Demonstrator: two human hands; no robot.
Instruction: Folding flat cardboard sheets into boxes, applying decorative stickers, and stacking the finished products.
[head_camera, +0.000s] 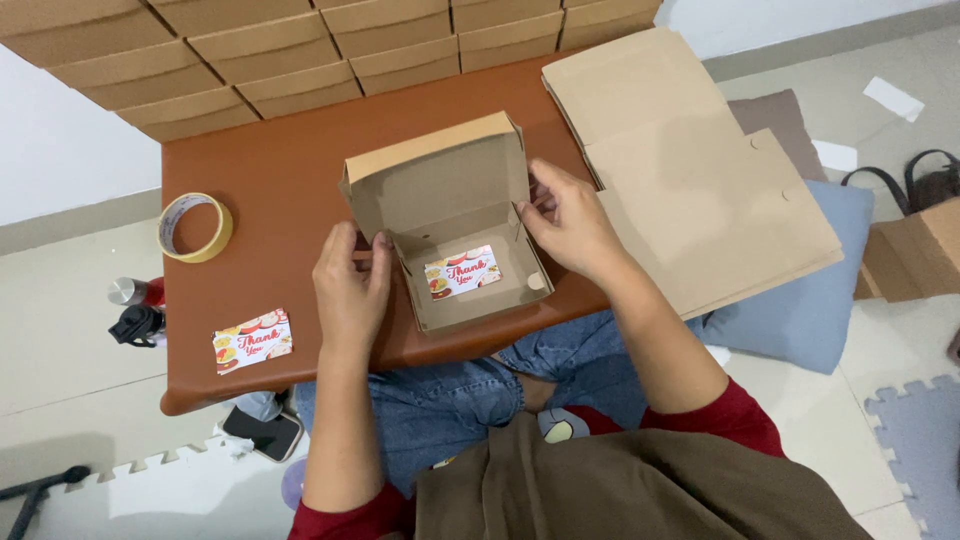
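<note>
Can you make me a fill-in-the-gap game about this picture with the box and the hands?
1. Both hands, the left hand and the right hand, touch the open cardboard ____.
2. Inside the box lies one small printed ____.
3. The roll of tape lies on the brown table, on the person's ____ side.
4. A second card lies near the table's front edge, ____ the box.

Missing words: box; card; left; outside

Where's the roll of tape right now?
The tape roll lies flat on the brown table, left of the open box, beyond the left hand.
</note>
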